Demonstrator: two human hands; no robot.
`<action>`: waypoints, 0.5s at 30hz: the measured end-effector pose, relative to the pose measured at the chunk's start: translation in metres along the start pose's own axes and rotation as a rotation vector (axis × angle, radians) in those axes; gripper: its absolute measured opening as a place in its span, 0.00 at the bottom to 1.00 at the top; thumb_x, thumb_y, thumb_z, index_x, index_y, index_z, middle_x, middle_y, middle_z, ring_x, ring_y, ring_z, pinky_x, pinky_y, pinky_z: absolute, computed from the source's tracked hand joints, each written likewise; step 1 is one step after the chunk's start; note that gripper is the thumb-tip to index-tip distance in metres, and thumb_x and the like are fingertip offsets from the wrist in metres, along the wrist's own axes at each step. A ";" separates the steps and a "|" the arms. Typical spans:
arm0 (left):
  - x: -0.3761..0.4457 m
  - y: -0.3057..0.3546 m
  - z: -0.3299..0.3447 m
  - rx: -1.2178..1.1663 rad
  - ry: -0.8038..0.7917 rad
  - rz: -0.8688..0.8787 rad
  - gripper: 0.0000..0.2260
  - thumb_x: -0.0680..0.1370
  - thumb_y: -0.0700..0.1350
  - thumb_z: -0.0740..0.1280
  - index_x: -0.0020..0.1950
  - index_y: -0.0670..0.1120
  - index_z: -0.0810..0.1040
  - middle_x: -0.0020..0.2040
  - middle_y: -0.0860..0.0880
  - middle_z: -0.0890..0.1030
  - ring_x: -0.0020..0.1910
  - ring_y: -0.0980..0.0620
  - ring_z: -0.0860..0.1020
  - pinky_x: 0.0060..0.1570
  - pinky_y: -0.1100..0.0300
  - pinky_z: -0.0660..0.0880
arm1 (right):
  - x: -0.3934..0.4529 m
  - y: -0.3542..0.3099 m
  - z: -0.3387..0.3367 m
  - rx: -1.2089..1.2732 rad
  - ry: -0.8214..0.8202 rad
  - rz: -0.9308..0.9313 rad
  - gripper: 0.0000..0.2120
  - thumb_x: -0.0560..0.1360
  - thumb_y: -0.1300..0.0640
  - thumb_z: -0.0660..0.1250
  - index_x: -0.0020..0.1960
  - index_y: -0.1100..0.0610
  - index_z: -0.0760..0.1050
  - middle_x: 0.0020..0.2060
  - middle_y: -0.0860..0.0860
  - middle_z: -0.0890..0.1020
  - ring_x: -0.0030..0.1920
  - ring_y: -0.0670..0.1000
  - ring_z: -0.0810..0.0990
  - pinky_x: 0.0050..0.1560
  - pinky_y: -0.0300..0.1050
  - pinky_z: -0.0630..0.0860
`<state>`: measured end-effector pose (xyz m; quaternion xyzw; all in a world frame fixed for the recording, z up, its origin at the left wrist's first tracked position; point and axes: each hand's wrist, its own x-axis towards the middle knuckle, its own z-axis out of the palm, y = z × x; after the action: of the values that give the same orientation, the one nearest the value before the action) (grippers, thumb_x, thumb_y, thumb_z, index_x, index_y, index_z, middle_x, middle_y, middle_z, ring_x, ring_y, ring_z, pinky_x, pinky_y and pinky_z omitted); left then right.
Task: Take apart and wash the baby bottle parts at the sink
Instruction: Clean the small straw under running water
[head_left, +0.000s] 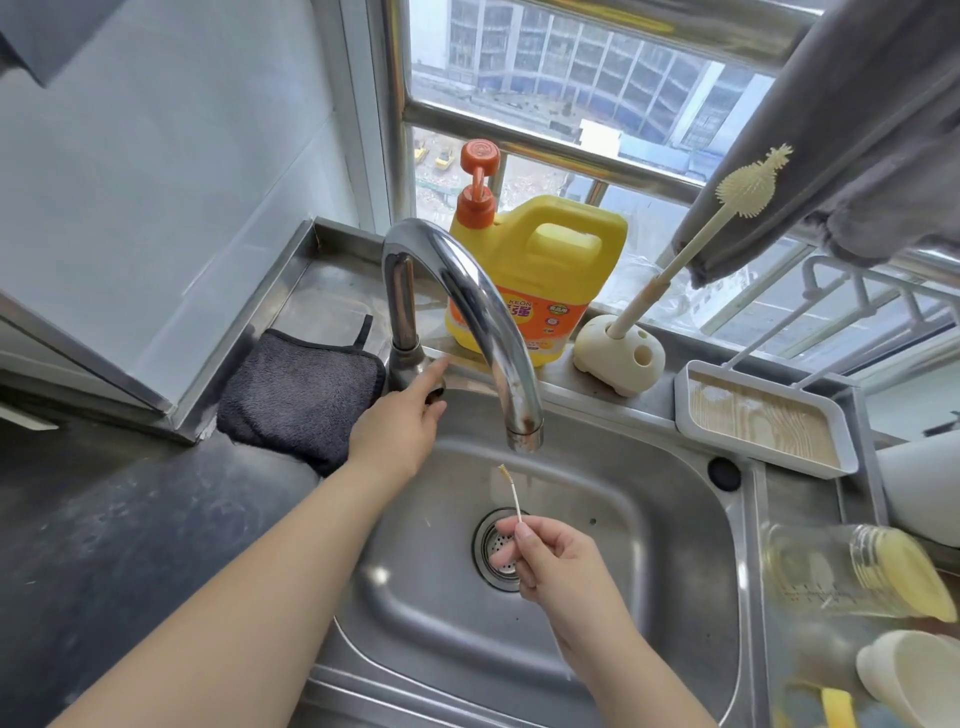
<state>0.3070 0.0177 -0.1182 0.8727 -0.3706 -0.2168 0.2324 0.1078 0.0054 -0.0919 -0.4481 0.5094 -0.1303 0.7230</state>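
Note:
My right hand (545, 558) pinches a thin straw brush (509, 488) by its stem, bristle tip up, over the drain (493, 551) of the steel sink (649, 519). My left hand (402, 421) reaches to the base of the chrome faucet (467, 301), fingers on its handle, which is mostly hidden. No water runs from the spout. A clear baby bottle (831, 571) with a yellow collar lies on its side on the counter at the right. A cream cap (904, 670) sits below it.
A yellow detergent jug (540, 270) with an orange pump stands behind the faucet. A cream bottle brush (727, 208) stands in its holder (618, 353). A white tray (763, 421) is at the right, a dark cloth (301, 395) at the left. Grey towel hangs above.

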 end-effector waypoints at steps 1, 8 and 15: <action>0.001 -0.002 -0.003 -0.042 -0.036 0.006 0.17 0.81 0.49 0.59 0.70 0.57 0.67 0.44 0.47 0.80 0.51 0.40 0.77 0.43 0.55 0.68 | 0.000 0.001 -0.001 -0.002 0.000 0.005 0.09 0.80 0.67 0.57 0.47 0.66 0.76 0.25 0.51 0.78 0.21 0.42 0.62 0.23 0.32 0.60; 0.009 -0.007 -0.008 -0.248 -0.101 -0.015 0.17 0.79 0.46 0.65 0.68 0.56 0.71 0.61 0.50 0.79 0.61 0.49 0.74 0.52 0.64 0.64 | -0.001 0.005 -0.005 -0.008 0.007 0.017 0.10 0.80 0.66 0.57 0.47 0.64 0.76 0.25 0.51 0.78 0.21 0.41 0.62 0.23 0.31 0.59; 0.009 -0.001 -0.007 -0.305 -0.040 -0.058 0.15 0.78 0.43 0.67 0.63 0.52 0.75 0.61 0.51 0.77 0.63 0.50 0.73 0.51 0.68 0.60 | 0.000 0.006 -0.009 -0.009 0.016 0.027 0.10 0.81 0.65 0.57 0.46 0.63 0.77 0.25 0.50 0.79 0.21 0.41 0.63 0.23 0.31 0.60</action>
<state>0.3173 0.0131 -0.1149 0.8331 -0.3127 -0.2946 0.3484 0.0989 0.0041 -0.0974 -0.4433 0.5217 -0.1218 0.7186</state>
